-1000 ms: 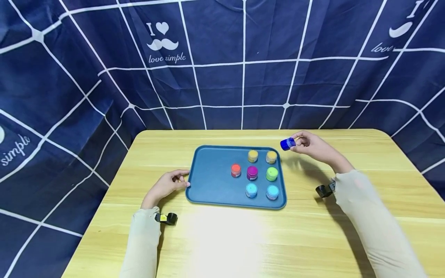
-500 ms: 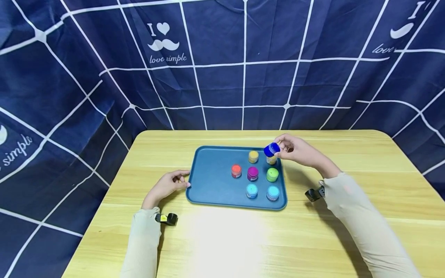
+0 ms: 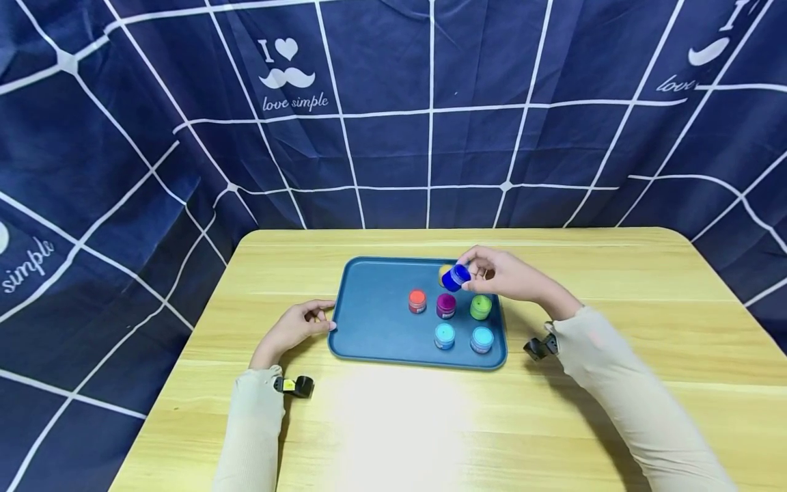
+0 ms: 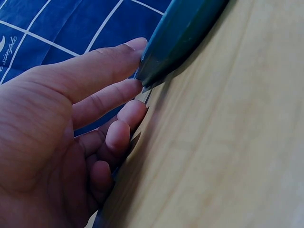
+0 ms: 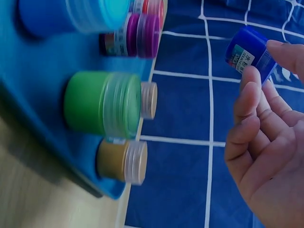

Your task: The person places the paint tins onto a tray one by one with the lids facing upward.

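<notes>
In the head view my right hand [image 3: 505, 275] pinches a small dark-blue paint jar [image 3: 457, 277] between thumb and fingertips. The jar is tilted and hangs over the back right part of the blue tray [image 3: 369, 328]. Its white label shows in the right wrist view, where the jar [image 5: 247, 51] sits at the fingertips. Partly behind it is a yellow jar [image 3: 443, 274]; my hand hides another at the back right corner. My left hand [image 3: 296, 326] touches the tray's left edge with thumb and forefinger, the other fingers loosely bent.
On the tray stand a red jar [image 3: 417, 301], a purple jar [image 3: 445, 306], a light-green jar [image 3: 481, 307] and two light-blue jars, one nearer the middle [image 3: 445, 336], one at the front right [image 3: 482, 339]. The wooden table [image 3: 258, 273] backs onto a blue curtain [image 3: 393, 150].
My right hand has carried the blue jar leftward from beyond the tray's back right corner to above the tray, near the yellow jar. The left hand and tray have not visibly moved.
</notes>
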Available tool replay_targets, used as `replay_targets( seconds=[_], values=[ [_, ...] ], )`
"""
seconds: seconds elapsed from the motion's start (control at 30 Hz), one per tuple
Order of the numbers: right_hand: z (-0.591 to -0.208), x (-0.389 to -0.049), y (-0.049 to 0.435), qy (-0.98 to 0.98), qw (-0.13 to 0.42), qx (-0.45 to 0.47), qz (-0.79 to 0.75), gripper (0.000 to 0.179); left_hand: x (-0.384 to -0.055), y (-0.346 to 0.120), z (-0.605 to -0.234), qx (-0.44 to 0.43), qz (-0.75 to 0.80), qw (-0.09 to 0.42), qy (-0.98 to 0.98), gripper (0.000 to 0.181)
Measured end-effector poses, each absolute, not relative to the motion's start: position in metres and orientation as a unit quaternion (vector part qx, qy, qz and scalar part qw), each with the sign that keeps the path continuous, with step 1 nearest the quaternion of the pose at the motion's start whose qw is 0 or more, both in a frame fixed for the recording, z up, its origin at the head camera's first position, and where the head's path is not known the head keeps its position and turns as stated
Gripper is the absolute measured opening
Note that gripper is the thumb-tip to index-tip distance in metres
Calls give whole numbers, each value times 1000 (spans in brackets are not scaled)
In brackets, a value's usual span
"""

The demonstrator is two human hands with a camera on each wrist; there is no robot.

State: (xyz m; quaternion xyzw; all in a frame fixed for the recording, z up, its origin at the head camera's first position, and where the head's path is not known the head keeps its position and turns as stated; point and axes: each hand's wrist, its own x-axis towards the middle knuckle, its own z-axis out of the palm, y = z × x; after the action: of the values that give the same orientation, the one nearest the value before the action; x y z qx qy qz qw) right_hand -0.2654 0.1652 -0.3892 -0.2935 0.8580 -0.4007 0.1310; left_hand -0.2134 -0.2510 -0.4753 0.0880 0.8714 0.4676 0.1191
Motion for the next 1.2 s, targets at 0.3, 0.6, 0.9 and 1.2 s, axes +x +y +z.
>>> replay_targets(
  seconds=[0.3, 0.6, 0.9, 1.2],
  values=[
    [-389, -255, 140, 859, 166, -320, -364, 34, -214, -251, -475, 87, 469, 118, 871, 51],
    [-392, -250, 115, 866, 184, -360, -293, 36, -213, -252, -475, 85, 473, 122, 869, 52],
    [-400, -247, 97, 876, 192, -379, -231, 32, -214, -252, -476, 83, 470, 121, 870, 52],
    [-400, -241, 82, 886, 201, -384, -166, 31, -209, -247, -465, 80, 473, 125, 868, 51]
  ],
)
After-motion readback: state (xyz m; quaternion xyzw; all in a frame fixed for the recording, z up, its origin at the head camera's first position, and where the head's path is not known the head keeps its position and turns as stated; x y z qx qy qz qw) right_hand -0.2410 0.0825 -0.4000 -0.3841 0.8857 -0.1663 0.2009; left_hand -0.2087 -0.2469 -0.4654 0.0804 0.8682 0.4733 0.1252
